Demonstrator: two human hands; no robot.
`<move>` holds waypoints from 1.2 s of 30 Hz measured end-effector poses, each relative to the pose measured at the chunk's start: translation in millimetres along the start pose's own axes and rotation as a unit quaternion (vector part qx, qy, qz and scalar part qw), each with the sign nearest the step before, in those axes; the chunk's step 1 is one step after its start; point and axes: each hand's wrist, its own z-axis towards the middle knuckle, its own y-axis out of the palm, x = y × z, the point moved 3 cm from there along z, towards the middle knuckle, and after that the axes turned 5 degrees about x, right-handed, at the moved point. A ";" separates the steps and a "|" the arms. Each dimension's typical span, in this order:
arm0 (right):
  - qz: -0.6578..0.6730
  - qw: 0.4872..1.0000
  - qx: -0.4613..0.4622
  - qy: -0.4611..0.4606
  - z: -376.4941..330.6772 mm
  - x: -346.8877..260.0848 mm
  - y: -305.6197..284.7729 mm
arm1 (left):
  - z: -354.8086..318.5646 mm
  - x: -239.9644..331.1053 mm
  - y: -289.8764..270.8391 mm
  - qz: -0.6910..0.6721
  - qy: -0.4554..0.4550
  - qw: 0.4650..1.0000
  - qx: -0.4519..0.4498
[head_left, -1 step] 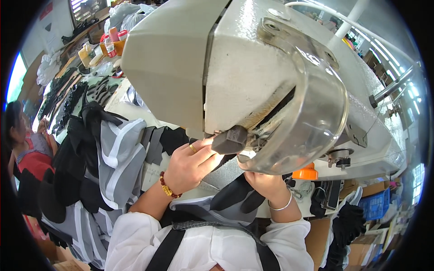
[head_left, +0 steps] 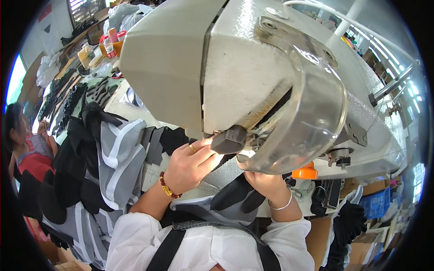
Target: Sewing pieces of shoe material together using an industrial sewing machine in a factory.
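A large cream sewing machine [head_left: 248, 58] fills the upper middle, with a clear curved guard [head_left: 316, 113] and a dark blocky knob [head_left: 229, 139] on its front. My left hand [head_left: 192, 166] is closed, fingers bent and pressed together beside the knob; its fingertips and whatever they pinch are hidden. Under the guard's lower edge, my right hand [head_left: 264, 183] grips the edge of a black and grey fabric piece [head_left: 233, 198]. That piece hangs down toward my lap. The needle area is hidden behind the knob and guard.
Black and grey sewn pieces [head_left: 120, 158] are heaped at left, near a seated person [head_left: 31, 144]. Bottles [head_left: 108, 47] and dark strips lie on the far-left table. An orange cap-like part [head_left: 305, 170] sits beneath the machine; a blue crate [head_left: 375, 203] stands at right.
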 end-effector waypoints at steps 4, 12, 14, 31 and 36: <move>0.101 0.993 -0.038 0.046 5.9 4.4 -0.2 | -3.9 -2.3 3.3 0.011 -0.009 1.000 -0.008; 0.149 0.984 0.069 0.076 7.2 5.8 4.6 | -7.7 -7.2 8.1 0.003 -0.003 1.000 -0.009; 0.155 0.985 0.048 0.060 13.7 2.7 -0.8 | -5.9 -6.4 5.2 0.008 -0.003 1.000 -0.015; 0.280 0.953 -0.022 0.117 11.4 7.2 -7.6 | 1.1 -5.5 -3.4 -0.048 -0.051 0.997 -0.017; 0.216 0.973 -0.018 0.077 11.6 6.5 -6.4 | 3.7 -8.1 -3.0 -0.021 -0.016 0.998 -0.053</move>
